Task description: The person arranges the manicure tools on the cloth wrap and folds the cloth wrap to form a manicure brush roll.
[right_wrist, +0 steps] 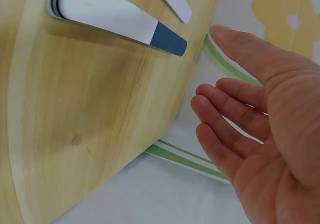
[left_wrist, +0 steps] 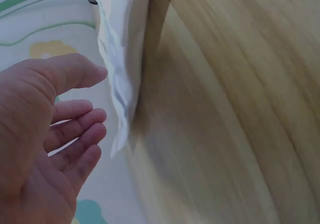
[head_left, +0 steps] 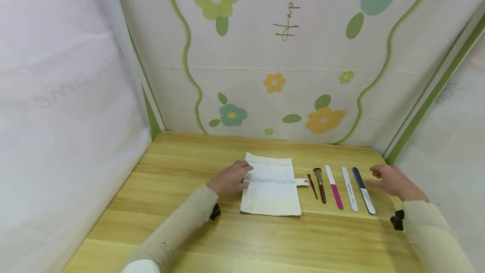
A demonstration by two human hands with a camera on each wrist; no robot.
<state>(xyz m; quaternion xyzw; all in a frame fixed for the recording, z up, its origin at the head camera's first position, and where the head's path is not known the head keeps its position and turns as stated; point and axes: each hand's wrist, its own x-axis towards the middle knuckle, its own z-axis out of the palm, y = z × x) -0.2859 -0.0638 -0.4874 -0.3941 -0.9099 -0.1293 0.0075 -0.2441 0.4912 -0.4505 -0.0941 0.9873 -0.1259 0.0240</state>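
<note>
A cream fabric pouch (head_left: pixel 270 199) lies unfolded on the table, its snap tab (head_left: pixel 302 182) pointing right. My left hand (head_left: pixel 232 177) is at the pouch's left edge, its fingers loosely bent with nothing between thumb and fingers in the left wrist view. Right of the pouch, side by side, lie a thin brown tool (head_left: pixel 313 186), a small brush (head_left: pixel 321 185), a white-and-pink nail file (head_left: pixel 334 188), a white nail file (head_left: pixel 350 189) and a black-and-white nail buffer (head_left: pixel 364 191). Beside the buffer, my right hand (head_left: pixel 394 182) hovers with relaxed fingers, holding nothing.
The wooden table (head_left: pixel 182 159) ends at a flower-printed cloth (head_left: pixel 242 62) hanging behind it. White cloth side panels (head_left: pixel 68 96) flank it on the left and right. A small black device (head_left: pixel 397 220) is strapped to each wrist.
</note>
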